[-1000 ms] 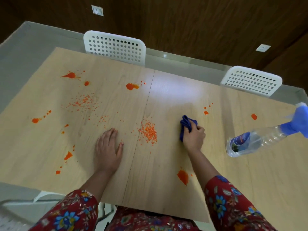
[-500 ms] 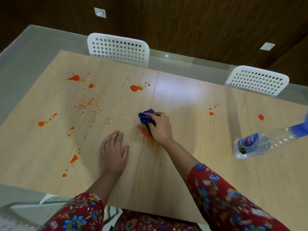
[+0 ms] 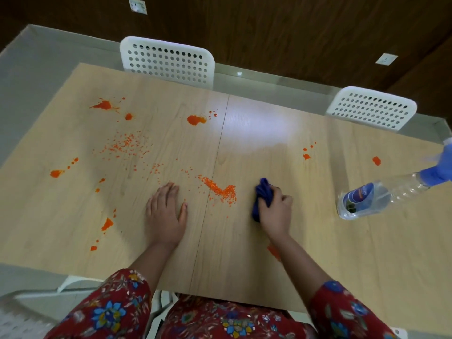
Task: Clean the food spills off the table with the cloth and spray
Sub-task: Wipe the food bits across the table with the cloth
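My right hand (image 3: 276, 212) grips a bunched blue cloth (image 3: 263, 195) and presses it on the light wooden table (image 3: 269, 277), just right of the centre seam. A heap of orange crumbs (image 3: 221, 189) lies between my hands. My left hand (image 3: 166, 214) rests flat on the table with fingers straight. Orange sauce blots sit at the far left (image 3: 104, 105), far centre (image 3: 195, 119), right (image 3: 376, 160) and partly under my right forearm (image 3: 273, 251). A clear spray bottle (image 3: 371, 198) with a blue trigger head lies on its side at the right.
Two white perforated chairs stand at the far edge, one at the left (image 3: 168, 61) and one at the right (image 3: 371, 108). Scattered orange crumbs (image 3: 122, 146) and small blots (image 3: 106, 223) cover the table's left half. Dark wood wall panels lie behind.
My right hand with the cloth swept left over the crumb heap, then back right to the seam's right side; the crumbs now lie in a streaked heap. My left hand stayed put.
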